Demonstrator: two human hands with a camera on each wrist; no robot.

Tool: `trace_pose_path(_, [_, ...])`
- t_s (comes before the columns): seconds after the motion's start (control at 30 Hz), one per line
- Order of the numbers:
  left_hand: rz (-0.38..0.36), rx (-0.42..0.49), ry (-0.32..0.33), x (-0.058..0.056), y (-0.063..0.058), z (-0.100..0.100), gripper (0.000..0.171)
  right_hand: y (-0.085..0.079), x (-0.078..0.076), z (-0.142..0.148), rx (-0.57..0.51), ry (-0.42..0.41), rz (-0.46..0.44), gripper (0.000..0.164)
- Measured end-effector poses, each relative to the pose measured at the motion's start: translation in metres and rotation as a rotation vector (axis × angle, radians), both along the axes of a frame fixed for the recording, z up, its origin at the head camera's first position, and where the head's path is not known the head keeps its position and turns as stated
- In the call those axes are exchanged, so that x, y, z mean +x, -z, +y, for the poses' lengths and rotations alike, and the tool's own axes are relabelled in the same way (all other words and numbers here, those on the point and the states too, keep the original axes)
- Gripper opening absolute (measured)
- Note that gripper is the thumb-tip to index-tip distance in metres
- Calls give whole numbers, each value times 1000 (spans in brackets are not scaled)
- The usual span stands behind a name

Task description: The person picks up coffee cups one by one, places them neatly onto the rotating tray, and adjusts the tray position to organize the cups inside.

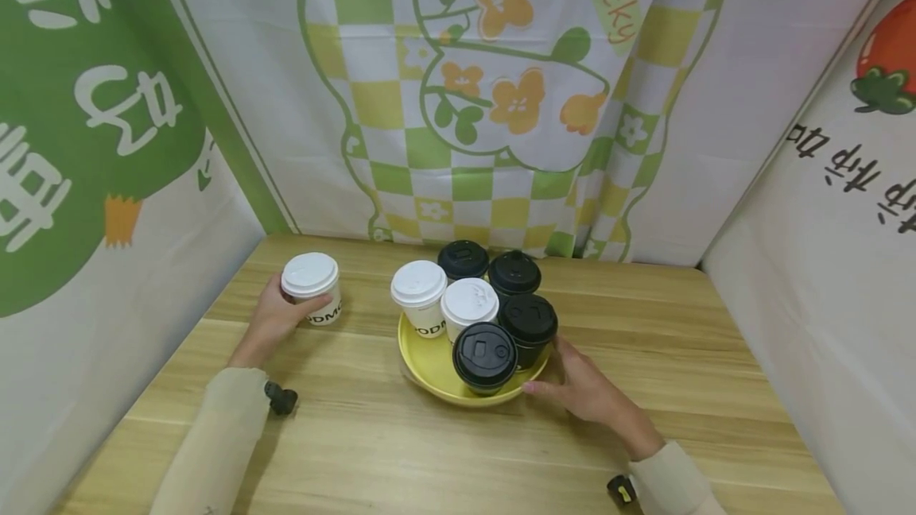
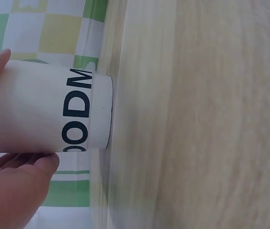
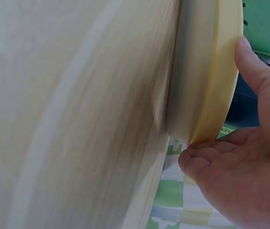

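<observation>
At the left, my left hand (image 1: 275, 316) grips a white paper cup (image 1: 327, 310) with a white lid, thumb across its front. The left wrist view shows black lettering on this cup (image 2: 39, 107); its base is at or just above the tabletop. A round yellow tray (image 1: 429, 368) stands mid-table with white-lidded cups (image 1: 422, 316) and several black-lidded cups (image 1: 485, 356) upright on it. My right hand (image 1: 587, 388) holds the tray's right rim. In the right wrist view, the thumb and curled fingers meet the yellow rim (image 3: 225, 62), with a green cup (image 3: 266, 28) behind.
The wooden table (image 1: 343, 443) runs back to a checked, flower-patterned curtain (image 1: 386, 102). Printed cloth walls close in the left (image 1: 179, 261) and right (image 1: 823, 284) sides. Small dark wrist devices (image 1: 281, 398) sit at both sleeves.
</observation>
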State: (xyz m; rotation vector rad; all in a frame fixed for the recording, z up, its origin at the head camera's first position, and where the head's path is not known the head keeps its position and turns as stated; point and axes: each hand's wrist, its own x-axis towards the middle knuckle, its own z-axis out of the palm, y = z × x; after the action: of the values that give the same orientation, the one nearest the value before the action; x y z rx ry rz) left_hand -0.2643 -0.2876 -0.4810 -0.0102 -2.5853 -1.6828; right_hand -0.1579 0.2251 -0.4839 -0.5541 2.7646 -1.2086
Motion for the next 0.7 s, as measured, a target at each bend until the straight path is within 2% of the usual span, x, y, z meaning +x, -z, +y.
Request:
trace_pose_path(0.3, [-18,-9,-1,-2,-1,3,105,1,2,-2,-4,-6,33,110])
trace_pose_path(0.7, [12,-4,-4,-1,-2,5,102,-2,8,-9,4,27,-18,112])
